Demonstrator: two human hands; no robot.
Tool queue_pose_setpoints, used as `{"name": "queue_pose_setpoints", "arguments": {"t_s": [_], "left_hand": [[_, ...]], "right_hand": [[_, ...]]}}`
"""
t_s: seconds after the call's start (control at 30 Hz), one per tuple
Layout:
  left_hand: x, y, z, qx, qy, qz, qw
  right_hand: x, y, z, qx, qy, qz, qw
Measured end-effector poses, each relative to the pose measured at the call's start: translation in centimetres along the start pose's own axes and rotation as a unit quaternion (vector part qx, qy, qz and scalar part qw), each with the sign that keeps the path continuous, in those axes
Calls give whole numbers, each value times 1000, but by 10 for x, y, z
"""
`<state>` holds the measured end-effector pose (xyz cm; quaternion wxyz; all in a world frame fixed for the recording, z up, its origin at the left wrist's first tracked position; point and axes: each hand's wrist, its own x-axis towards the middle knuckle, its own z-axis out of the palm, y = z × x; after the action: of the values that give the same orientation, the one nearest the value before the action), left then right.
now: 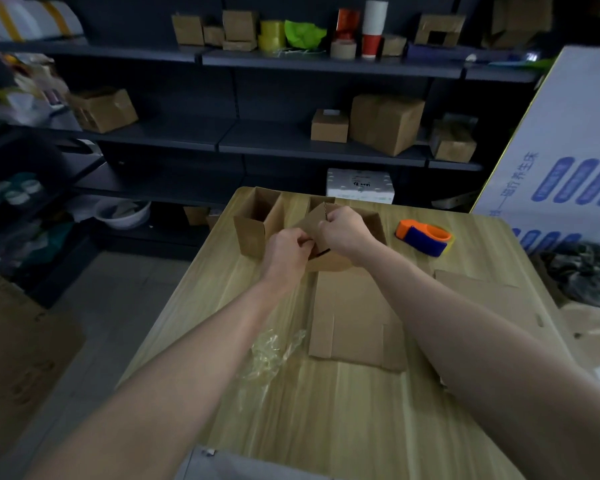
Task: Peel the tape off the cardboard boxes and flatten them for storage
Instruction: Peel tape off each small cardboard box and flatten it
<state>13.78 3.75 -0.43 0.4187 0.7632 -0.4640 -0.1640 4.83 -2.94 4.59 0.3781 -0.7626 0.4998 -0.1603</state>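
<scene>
Over the bench (pixel 343 410), the left hand (pixel 286 251) and right hand (pixel 343 233) both pinch a box (pixel 312 221) flap; 1 flattened box (pixel 355 320) lies nearer.

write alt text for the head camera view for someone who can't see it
Both hands, left hand and right hand, grip a small cardboard box on a wooden table. Nearer lie flattened cardboard and crumpled clear tape; an open box and an orange-and-blue tape dispenser flank the hands, with shelves of boxes behind.
</scene>
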Motion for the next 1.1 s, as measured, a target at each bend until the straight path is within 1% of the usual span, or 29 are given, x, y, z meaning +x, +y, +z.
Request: {"name": "queue_pose_setpoints", "arguments": {"t_s": [0.1, 0.2, 0.4, 0.7, 0.9, 0.97, 1.1], "left_hand": [[5, -1, -4, 10, 0, 12, 1000], [9, -6, -15, 25, -27, 46, 998], [26, -23, -40, 141, -62, 127, 980], [47, -30, -52, 146, -74, 172, 971], [53, -36, -48, 110, -92, 157, 977], [54, -37, -47, 69, -99, 134, 984], [57, -40, -48, -25, -97, 55, 993]], "right_hand": [[3, -3, 3, 15, 28, 16, 999], [6, -10, 9, 24, 45, 35, 998], [12, -33, 30, 10, 68, 46, 997], [19, -52, 38, -1, 101, 71, 992], [20, -51, 38, -23, 84, 79, 993], [20, -50, 38, -36, 78, 75, 994], [18, -52, 35, -91, 57, 55, 993]]}}
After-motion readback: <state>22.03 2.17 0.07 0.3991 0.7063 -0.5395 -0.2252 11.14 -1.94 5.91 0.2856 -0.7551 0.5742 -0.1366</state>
